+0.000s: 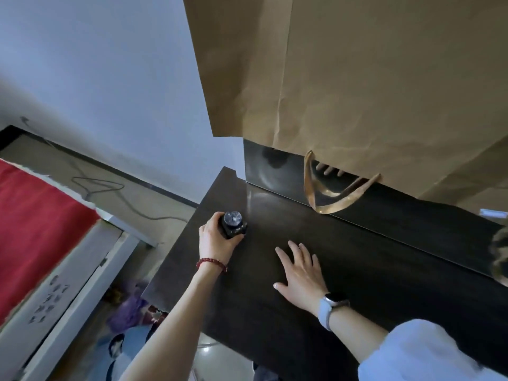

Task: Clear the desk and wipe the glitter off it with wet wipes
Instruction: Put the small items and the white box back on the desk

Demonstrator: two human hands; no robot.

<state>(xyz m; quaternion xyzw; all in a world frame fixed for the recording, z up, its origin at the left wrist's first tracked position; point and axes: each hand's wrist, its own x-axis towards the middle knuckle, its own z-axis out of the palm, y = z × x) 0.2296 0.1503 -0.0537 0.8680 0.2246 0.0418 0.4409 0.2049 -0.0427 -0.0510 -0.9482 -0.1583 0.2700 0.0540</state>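
Observation:
A dark wooden desk runs across the view from the lower middle to the right. Near its far left corner stands a small black cube with a clear glittery dome on top. My left hand is wrapped around that cube from the left. My right hand lies flat on the desktop with fingers spread, holding nothing, a hand's width to the right of the cube. I cannot make out any wet wipes or glitter on the dark surface.
A large brown paper bag leans at the back of the desk, its ribbon handle drooping onto the top. A blurred patterned object sits at the right edge. Left of the desk are floor, a cable and red fabric.

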